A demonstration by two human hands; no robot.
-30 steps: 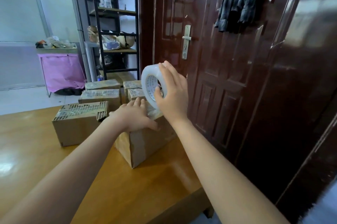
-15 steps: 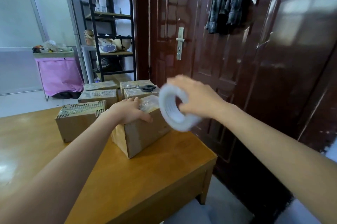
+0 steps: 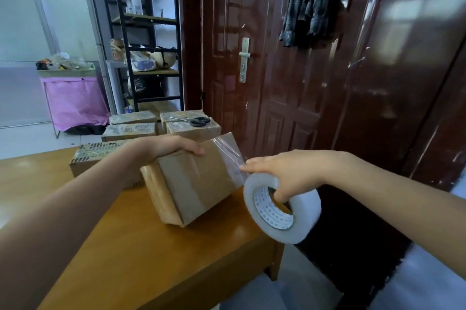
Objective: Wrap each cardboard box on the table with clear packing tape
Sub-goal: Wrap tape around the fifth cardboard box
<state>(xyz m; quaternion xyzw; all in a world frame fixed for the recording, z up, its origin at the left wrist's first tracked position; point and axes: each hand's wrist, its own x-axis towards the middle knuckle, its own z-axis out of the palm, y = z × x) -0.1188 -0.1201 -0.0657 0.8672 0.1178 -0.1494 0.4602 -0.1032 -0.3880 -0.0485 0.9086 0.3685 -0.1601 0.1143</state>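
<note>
On the bench (image 3: 131, 246), the left hand (image 3: 169, 149) grips a tilted cardboard box (image 3: 196, 183) while the right hand (image 3: 285, 178), fingers hooked through the tape roll (image 3: 282, 208), stretches tape (image 3: 233, 158) toward four o'clock.

Bare forearms, no sleeves visible

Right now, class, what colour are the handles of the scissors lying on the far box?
Black, seen in the head view: scissors.

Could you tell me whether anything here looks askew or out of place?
Only the cardboard box: the left hand tips it up on one edge. Scissors lie atop a rear box.
</note>
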